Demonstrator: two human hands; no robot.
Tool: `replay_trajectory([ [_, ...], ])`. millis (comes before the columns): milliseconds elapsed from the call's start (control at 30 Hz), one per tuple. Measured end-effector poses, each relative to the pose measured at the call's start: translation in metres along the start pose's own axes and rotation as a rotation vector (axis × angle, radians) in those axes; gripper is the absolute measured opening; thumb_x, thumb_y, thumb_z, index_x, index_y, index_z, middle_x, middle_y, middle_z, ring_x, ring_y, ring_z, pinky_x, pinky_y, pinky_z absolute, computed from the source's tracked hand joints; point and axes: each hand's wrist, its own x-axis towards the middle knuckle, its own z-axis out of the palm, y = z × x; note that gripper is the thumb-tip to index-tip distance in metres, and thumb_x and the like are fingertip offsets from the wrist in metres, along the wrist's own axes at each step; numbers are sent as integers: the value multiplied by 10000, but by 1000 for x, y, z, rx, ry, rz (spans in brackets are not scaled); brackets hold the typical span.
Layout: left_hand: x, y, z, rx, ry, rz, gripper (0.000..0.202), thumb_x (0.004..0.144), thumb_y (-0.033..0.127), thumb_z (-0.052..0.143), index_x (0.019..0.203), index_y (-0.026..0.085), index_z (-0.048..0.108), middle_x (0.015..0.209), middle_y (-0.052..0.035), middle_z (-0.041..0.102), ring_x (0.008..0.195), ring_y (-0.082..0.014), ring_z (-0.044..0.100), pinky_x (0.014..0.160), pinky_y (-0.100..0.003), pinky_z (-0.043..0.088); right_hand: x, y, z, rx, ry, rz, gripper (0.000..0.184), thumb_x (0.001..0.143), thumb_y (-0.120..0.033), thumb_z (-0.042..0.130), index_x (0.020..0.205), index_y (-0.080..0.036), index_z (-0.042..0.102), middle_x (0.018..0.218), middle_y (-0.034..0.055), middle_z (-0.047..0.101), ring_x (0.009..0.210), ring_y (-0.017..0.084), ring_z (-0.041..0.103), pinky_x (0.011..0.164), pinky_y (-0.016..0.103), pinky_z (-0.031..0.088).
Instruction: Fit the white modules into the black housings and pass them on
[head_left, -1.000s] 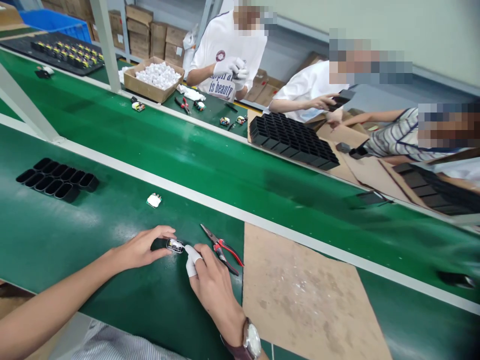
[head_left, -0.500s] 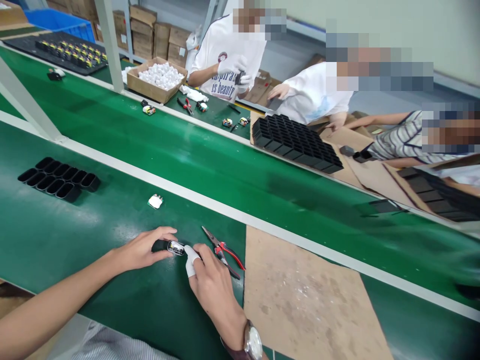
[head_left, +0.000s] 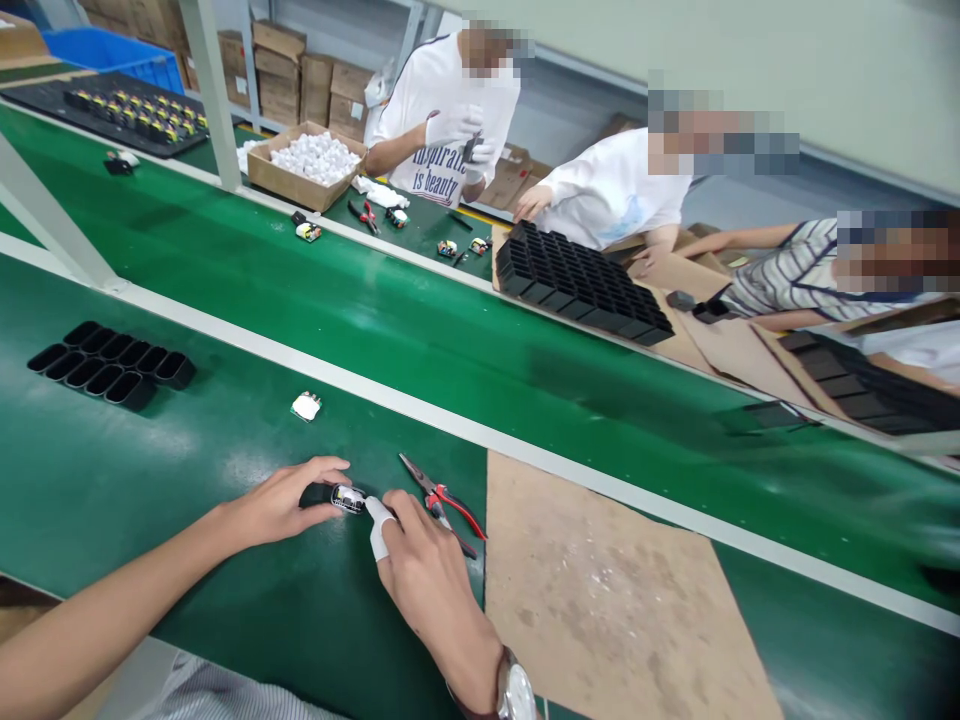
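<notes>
Small module lies on the green desk, long axis left-right. I note the grip of my left hand pinched on its left end. My right hand puts a cotted fingertip to the other end; its grip I cannot tell.

- Bare left hand lies palm down, wrist straight, thumb and forefinger closed in a pinch.
- Bare right hand sits alongside, white-capped forefinger stretched forward, other fingers loosely curled.

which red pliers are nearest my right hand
The pliers right beside your right hand, on the near mat; the other pair lies across the belt.
</notes>
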Motion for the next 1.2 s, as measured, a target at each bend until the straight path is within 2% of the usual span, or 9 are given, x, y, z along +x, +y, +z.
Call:
replay_trajectory([
  [167, 0, 3, 0, 9, 2, 0, 541, 989, 338, 680, 1479, 313, 452, 1341, -24, 738, 1250, -219, 708, 1050, -352, 570, -25, 14, 12, 97, 42, 148, 227, 955, -56, 469, 985, -175, 660, 1106, 100, 672, 770, 198, 671, 609, 331, 520],
  [267, 0, 2, 0, 18, 6, -7, 547, 990, 343, 675, 1486, 317, 445, 1347, -24, 735, 1254, -228, 704, 1052, -367, 567, -45, 22, 31, 106, 90, 192, 243, 1011, -104, 459, 1101, -175, 673, 1078, 105, 676, 919, 238, 703, 711, 347, 577],
  [367, 0, 1, 1, 22, 0, -17, 556, 991, 343, 674, 1493, 319, 436, 1360, -28, 729, 1258, -232, 701, 1053, -372, 565, -52, 22, 42, 99, 105, 189, 270, 1016, -112, 474, 1193, -168, 670, 1066, 118, 675, 986, 278, 682, 831, 429, 604],
  [500, 1, 1, 1, 13, 14, -9, 561, 982, 322, 687, 1488, 310, 444, 1337, -27, 741, 1242, -223, 710, 1056, -361, 568, -36, 11, 36, 224, 136, 148, 360, 1030, -155, 542, 1387, -180, 590, 1201, 138, 651, 1076, 284, 638, 919, 469, 595],
  [667, 0, 2, 1, 4, 37, 43, 561, 991, 320, 685, 1494, 312, 438, 1320, -27, 746, 1231, -218, 719, 1052, -362, 580, -10, 4, 34, 306, 69, -13, 423, 1023, -145, 549, 1442, -200, 575, 1373, 153, 601, 1229, 309, 572, 1002, 493, 560],
  [800, -1, -2, 4, 33, 53, 61, 504, 1000, 333, 688, 1459, 312, 481, 1331, -38, 736, 1215, -222, 728, 1050, -366, 587, -2, 12, 46, 333, 64, -70, 430, 1024, -143, 547, 1449, -200, 576, 1346, 148, 630, 1229, 314, 579, 971, 500, 562],
  [933, -1, -6, 6, 47, 71, 90, 455, 997, 338, 695, 1415, 282, 526, 1331, -67, 732, 1214, -240, 729, 1058, -382, 589, 0, 18, 54, 473, 85, -64, 446, 1040, -172, 564, 1479, -250, 547, 1267, 117, 668, 1188, 278, 622, 959, 476, 580],
  [1067, -1, -5, 6, 36, 47, 55, 481, 999, 324, 687, 1439, 284, 499, 1319, -59, 742, 1211, -240, 731, 1040, -378, 600, -3, 17, 56, 600, 168, -26, 471, 1030, -149, 584, 1485, -254, 528, 1243, 106, 692, 1139, 239, 678, 955, 433, 616],
  [1200, 0, -4, 5, 27, 44, 44, 479, 990, 326, 695, 1432, 294, 514, 1311, -44, 747, 1196, -234, 738, 1042, -372, 601, -10, 12, 53, 554, 203, 1, 470, 997, -84, 574, 1448, -217, 558, 1271, 131, 702, 1187, 265, 683, 998, 463, 616],
])
